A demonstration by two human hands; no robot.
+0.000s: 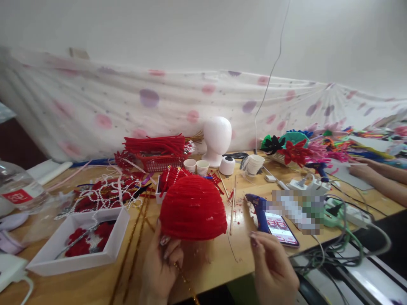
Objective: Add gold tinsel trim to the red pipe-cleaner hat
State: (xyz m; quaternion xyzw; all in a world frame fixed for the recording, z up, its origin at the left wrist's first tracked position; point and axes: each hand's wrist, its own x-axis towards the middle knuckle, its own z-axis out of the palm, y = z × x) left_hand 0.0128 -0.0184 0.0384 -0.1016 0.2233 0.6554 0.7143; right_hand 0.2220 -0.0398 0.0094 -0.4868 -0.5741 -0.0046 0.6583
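Observation:
A red dome-shaped cap [193, 207], wound with rows of fuzzy chenille stems, is held up above the table's front edge. My left hand [163, 258] grips its lower left rim from below, fingers curled. A thin gold tinsel stem [187, 284] hangs down from beneath those fingers. My right hand [273, 267] is off to the right, apart from the cap, its thumb and forefinger pressed together. Whatever that pinch may hold is too small to make out. Beyond it lie a phone [280, 227] with a lit screen and a dark blue glue gun [259, 207].
On the left stand a white box [76, 263] of red flowers, bead strings [108, 186] and a plastic bottle [19, 190]. A white foam head [217, 137], paper cups [254, 163] and a red basket [159, 162] stand behind. Cables and another person's hands [365, 169] are right.

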